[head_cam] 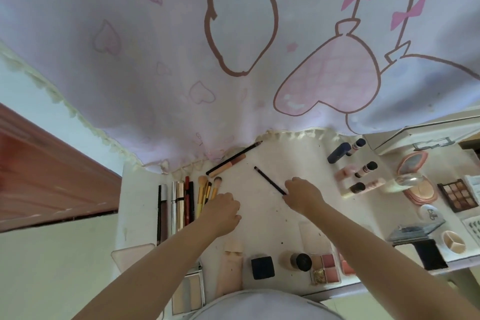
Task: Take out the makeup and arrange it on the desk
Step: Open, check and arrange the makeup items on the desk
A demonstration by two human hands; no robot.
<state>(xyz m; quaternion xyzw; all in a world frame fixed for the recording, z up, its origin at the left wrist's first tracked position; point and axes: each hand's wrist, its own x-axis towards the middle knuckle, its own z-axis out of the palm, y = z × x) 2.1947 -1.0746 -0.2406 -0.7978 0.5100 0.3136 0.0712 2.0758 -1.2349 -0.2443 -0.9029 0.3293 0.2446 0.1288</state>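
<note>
White and speckled, the desk (259, 205) runs from a pale wall on our left to a cluttered right end, and a lilac curtain (181, 73) with pink hearts hangs over its far edge, the fringe brushing the top.

Our left hand (223, 212) rests knuckles-up on the desk with fingers curled under, touching the handles of the yellow brushes (206, 193); we cannot tell whether it grips one. Left of them lies a tidy row of tubes and pencils (176, 205), close to the desk's left edge. Our right hand (302, 195) pinches the near end of a dark pencil (270, 180), whose far end points up-left across open desk. Between our 2 hands the surface is bare, and it is the widest free patch.

By the curtain fringe 2 more long sticks (233, 158) lie side by side at a slant. Small bottles (355, 166) lie scattered to the right, then compacts and an eyeshadow palette (458, 195) near the right edge. Along the near edge sit a peach tube (232, 267), a dark square pot (262, 267), a round-capped jar (298, 262) and a blush palette (326, 267).
</note>
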